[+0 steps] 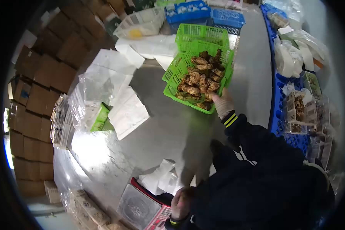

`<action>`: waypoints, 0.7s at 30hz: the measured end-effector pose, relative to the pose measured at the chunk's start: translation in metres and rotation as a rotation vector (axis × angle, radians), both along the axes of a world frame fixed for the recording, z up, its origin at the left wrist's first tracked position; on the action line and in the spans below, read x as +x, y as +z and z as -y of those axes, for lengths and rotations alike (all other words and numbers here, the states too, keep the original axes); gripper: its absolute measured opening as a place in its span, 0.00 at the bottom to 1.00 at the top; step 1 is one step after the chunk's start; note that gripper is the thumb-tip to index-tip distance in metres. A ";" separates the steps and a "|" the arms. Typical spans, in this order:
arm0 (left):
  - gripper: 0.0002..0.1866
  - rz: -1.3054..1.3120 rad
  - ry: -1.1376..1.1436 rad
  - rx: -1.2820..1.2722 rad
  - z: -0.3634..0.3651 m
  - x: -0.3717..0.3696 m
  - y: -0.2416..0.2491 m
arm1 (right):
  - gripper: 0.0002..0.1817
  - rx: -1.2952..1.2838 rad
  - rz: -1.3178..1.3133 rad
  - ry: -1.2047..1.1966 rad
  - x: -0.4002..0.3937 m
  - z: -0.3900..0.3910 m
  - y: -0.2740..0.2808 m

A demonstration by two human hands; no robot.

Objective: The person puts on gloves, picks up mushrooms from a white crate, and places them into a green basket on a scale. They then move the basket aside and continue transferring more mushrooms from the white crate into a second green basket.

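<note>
A green basket (171, 91) holds knobbly brown pieces (194, 76), several of them piled up, with some green leaf at the bottom. My right hand (223, 102) grips the basket's near right corner, fingertips beside the brown pieces. Down at the bottom, my left hand (181, 203) is beside a red scale (139, 207) with a grey plate. Its fingers are too dim and blurred to make out. Crumpled white paper (161, 178) lies between that hand and the scale's far edge.
Another green basket (201, 32) stands behind, near blue baskets (228, 18) and a white basket (142, 23). White sheets and plastic bags (128, 111) cover the metal table's left part. A blue pallet (280, 92) with packed trays is right; cardboard boxes (38, 99) stand left.
</note>
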State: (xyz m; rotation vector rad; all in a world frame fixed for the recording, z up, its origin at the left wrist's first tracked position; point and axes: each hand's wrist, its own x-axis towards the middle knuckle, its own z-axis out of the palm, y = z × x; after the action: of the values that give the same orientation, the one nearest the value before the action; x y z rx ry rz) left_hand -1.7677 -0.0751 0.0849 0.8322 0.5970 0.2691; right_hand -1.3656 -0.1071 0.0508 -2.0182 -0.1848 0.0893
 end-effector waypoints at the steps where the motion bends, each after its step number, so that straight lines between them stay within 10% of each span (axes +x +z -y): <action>1: 0.21 -0.245 -0.201 0.140 0.002 0.004 -0.009 | 0.26 -0.086 -0.098 0.037 0.016 -0.002 0.017; 3: 0.22 -0.259 -0.237 0.075 0.007 0.060 0.032 | 0.28 -0.495 0.519 0.458 0.072 0.023 -0.021; 4: 0.23 -0.265 -0.146 0.109 0.006 0.076 0.035 | 0.24 -0.141 -0.131 0.369 0.095 0.034 0.017; 5: 0.23 -0.301 -0.080 0.147 0.000 0.093 0.041 | 0.24 0.310 -0.233 0.265 0.142 0.054 -0.040; 8: 0.22 -0.304 0.162 0.094 -0.011 0.136 0.036 | 0.24 0.301 -0.286 -0.051 0.248 0.064 0.029; 11: 0.22 -0.289 0.130 0.118 -0.015 0.166 0.039 | 0.26 0.140 -0.156 0.055 0.372 0.035 -0.017; 13: 0.24 -0.356 0.068 0.207 -0.009 0.180 0.044 | 0.31 -0.456 0.199 0.003 0.442 0.010 -0.073; 15: 0.31 -0.364 0.050 0.146 -0.003 0.186 0.046 | 0.37 -0.454 -0.467 0.375 0.445 -0.007 -0.053; 16: 0.27 -0.386 0.022 0.268 -0.003 0.188 0.048 | 0.37 -0.646 -0.067 0.646 0.476 -0.003 -0.120; 19: 0.21 -0.337 0.108 0.244 0.002 0.199 0.062 | 0.31 -0.392 -0.353 0.057 0.516 -0.017 -0.185; 21: 0.20 -0.393 0.129 0.089 -0.002 0.207 0.077 | 0.27 -0.867 0.122 0.092 0.544 -0.020 -0.168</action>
State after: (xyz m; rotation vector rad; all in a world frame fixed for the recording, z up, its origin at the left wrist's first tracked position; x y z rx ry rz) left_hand -1.5604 -0.0731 0.1623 0.9421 1.0144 0.2526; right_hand -0.8216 -0.0870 -0.1172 -2.8818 -0.3608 0.1170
